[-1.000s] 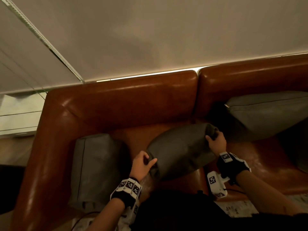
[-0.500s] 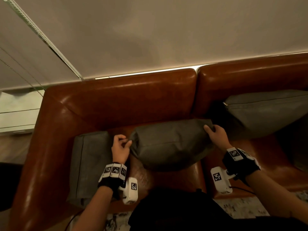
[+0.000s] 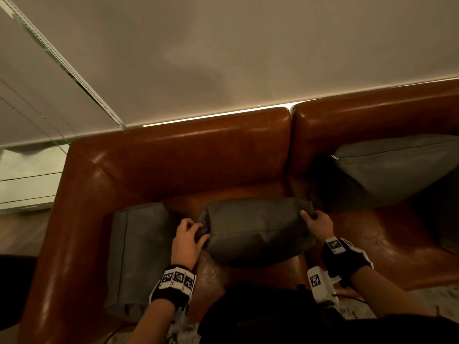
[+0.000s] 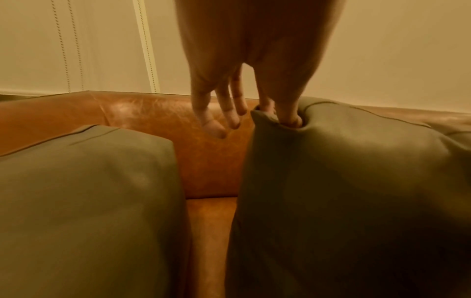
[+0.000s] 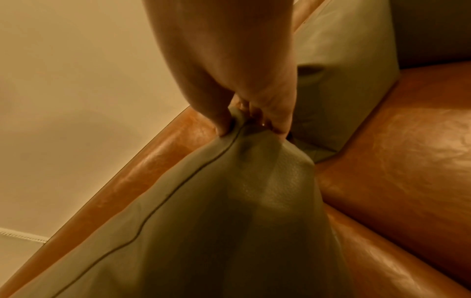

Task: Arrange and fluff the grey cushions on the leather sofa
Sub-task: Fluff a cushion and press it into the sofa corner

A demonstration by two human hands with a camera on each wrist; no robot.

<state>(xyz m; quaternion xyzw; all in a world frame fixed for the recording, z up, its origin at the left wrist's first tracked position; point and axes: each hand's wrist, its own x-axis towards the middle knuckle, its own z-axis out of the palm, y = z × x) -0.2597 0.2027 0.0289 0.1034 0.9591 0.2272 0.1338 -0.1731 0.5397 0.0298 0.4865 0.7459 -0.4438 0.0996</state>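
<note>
— Starting at the left end of the sofa (image 3: pixel 82 219), what do you see?

— A grey cushion (image 3: pixel 139 256) propped against the armrest, nobody touching it. Just beside it, with a strip of bare seat between, is the middle cushion (image 3: pixel 258 232), standing on the seat in front of the backrest.

— And the hands?

— The left hand (image 3: pixel 186 242) pinches its left corner between thumb and forefinger; the wrist view shows the other fingers (image 4: pixel 230 113) hanging loose. The right hand (image 3: pixel 320 225) has the right corner bunched tight in its grip. Further right, a third cushion (image 3: pixel 387 177) leans on the backrest, untouched.

— So which step is this?

— Placing the middle cushion, I'd judge, held by both top corners. Next it probably needs settling back against the backrest, upright, then a pat to plump it.
</note>
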